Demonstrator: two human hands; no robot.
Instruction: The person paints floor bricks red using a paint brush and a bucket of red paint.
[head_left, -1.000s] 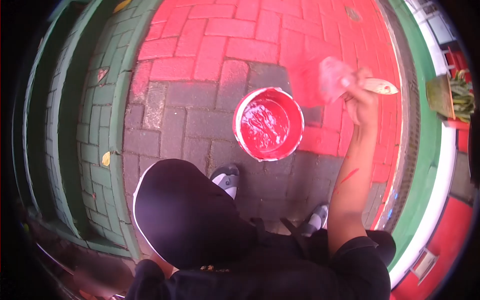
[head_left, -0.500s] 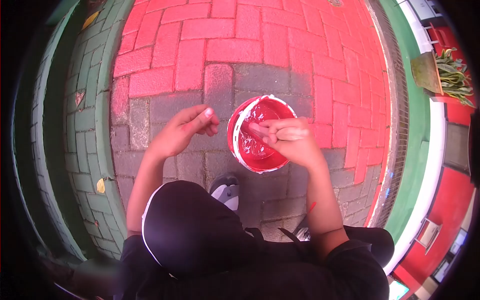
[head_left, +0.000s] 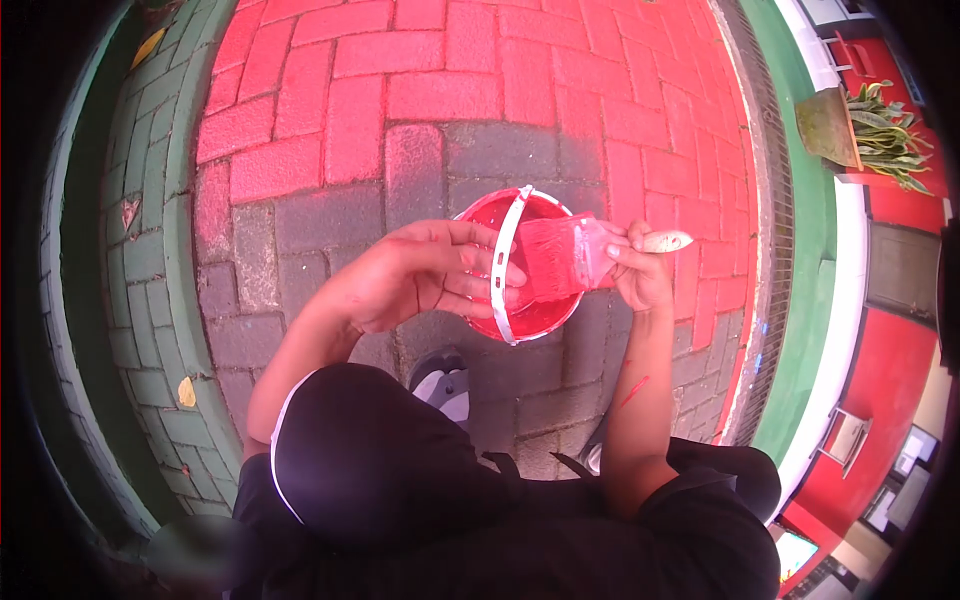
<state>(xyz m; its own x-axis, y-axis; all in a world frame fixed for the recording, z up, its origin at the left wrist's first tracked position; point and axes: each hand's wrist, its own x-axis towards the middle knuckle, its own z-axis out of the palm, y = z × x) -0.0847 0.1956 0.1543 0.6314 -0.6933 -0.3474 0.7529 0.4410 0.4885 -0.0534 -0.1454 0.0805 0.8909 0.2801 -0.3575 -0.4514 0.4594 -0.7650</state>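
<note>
A wide paintbrush (head_left: 550, 262), its bristles coated in red, lies across the opening of a bucket (head_left: 545, 320) of red paint. My right hand (head_left: 642, 278) grips it near the base of its pale handle, fingers closed, at the bucket's right side. From the left, my left hand (head_left: 405, 275) reaches in with fingers stretched out and apart. Those fingertips pass behind the bucket's white bail handle (head_left: 499, 285), close to the bristles, and hold nothing. A red streak of paint marks my right forearm.
Red-painted pavers (head_left: 440, 95) spread ahead and to the right; grey pavers (head_left: 330, 215) surround the bucket. A green kerb (head_left: 180, 260) runs along the left. On the right are a drain grate (head_left: 775, 190) and a potted plant (head_left: 885, 140). My shoe (head_left: 440, 385) stands near the bucket.
My right hand has drawn back to the right, bringing the paintbrush up into view over the bucket. My left hand has moved right to the bucket and its curled fingers have spread open.
</note>
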